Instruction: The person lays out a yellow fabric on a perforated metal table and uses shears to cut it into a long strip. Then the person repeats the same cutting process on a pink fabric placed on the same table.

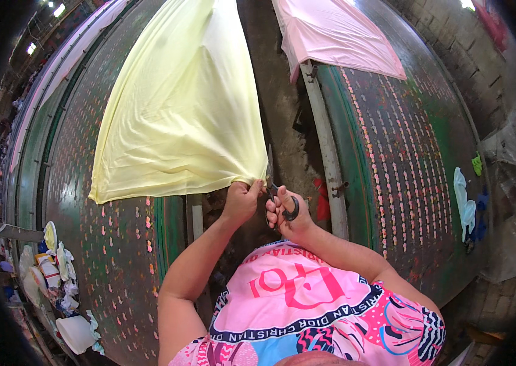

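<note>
Between green tabletops, left hand pinches the limp, light pale-yellow fabric sheet's corner; right hand grips black-handled scissors.

Person seen from above. Short-sleeved top, mostly pink, with a pale pink round panel on the chest ringed by a dark navy band carrying white lettering; large pink letters inside the ring. Lower front busier: light blue patch, hot pink swirls, black-and-white striped motif at the person's right side. Forearms bare, no watch, rings or gloves seen.
</note>
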`<state>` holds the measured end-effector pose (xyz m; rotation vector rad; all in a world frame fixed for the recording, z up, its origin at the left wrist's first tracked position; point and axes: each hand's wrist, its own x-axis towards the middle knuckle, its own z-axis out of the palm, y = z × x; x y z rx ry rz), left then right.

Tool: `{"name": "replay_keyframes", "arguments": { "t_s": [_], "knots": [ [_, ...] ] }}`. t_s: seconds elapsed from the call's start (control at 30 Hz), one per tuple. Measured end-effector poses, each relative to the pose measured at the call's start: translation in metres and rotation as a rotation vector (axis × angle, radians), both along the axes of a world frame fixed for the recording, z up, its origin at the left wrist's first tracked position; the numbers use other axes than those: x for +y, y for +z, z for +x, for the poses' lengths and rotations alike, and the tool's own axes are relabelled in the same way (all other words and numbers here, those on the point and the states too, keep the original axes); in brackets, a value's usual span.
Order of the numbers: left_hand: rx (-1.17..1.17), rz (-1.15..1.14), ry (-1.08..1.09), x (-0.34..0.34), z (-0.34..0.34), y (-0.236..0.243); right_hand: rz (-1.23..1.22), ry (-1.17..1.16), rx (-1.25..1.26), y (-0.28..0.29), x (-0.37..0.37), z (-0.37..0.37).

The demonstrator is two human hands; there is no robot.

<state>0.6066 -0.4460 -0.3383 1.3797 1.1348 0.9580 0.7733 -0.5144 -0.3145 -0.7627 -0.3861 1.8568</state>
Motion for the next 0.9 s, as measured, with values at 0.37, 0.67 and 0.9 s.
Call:
{"name": "replay_keyframes", "arguments": {
  "t_s": [0.37,0.67,0.9],
  "knots": [
    [-0.054,-0.018,-0.109,0.007,-0.024,-0.004,0.036,-0.052,-0.054,-0.002,0.021,-0.018],
    [0.053,-0.01,-0.067,0.001,-0.037,0.015,0.001,-0.126,-0.037,0.008,0.034,-0.029],
    [0.121,0.01,0.031,-0.005,-0.051,0.028,0.005,-0.075,-0.053,0.012,0.039,-0.039]
  ]
}}
